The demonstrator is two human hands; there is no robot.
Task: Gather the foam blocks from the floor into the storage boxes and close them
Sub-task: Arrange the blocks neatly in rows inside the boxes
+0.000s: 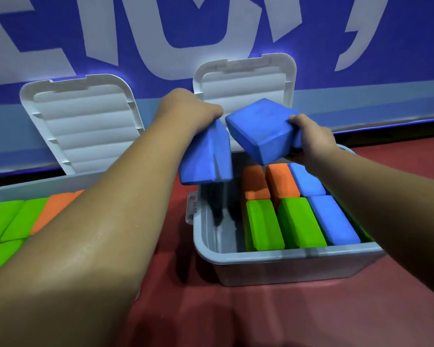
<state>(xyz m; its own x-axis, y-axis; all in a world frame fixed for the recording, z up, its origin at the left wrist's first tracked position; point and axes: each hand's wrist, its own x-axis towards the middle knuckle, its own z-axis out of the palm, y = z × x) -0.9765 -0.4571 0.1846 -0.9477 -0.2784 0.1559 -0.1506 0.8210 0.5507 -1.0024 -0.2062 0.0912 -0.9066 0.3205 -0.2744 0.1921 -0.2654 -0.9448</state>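
Note:
My left hand (188, 108) grips a blue foam block (206, 159) from above, hanging it end-down over the left side of the right storage box (286, 261). My right hand (311, 136) holds a second blue foam block (261, 128) tilted above the same box. Inside that box stand orange blocks (268, 181), green blocks (281, 221) and blue blocks (328, 216) in rows, with a bare strip along its left wall. The box's white lid (246, 78) stands open behind it.
A left storage box (0, 191) holds green and orange blocks; its white lid (83, 121) leans open against the blue wall with large white letters. Both boxes sit on a red floor (236, 316). A narrow gap separates the boxes.

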